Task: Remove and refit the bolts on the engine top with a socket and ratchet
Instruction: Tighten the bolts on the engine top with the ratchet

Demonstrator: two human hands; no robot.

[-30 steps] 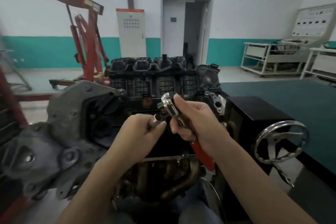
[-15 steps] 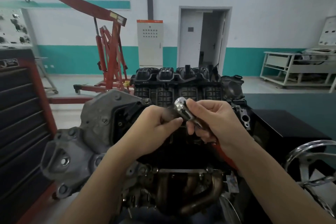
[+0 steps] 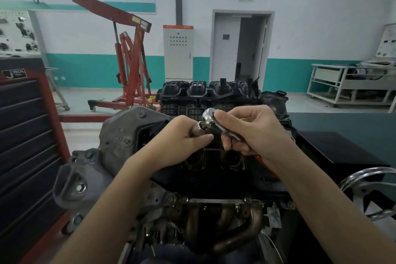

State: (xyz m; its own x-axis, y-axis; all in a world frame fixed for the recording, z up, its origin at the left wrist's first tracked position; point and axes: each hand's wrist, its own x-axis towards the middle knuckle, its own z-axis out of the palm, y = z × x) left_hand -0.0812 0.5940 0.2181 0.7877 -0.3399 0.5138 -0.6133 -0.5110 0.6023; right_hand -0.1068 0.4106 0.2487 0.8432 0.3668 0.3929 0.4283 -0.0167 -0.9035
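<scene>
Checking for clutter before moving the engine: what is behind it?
Behind the engine stand a red engine crane, a grey cabinet and an open doorway. The floor directly behind is hidden by the engine.

Soft even indoor light, wide-angle bowing, blurred edges.

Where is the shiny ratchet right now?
In the head view, the ratchet sits mid-frame in the right hand, above the engine, its head beside the left hand.

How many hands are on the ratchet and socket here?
2. The right hand grips the ratchet below its head; the left hand holds the socket at the ratchet's head, above the engine.
</scene>
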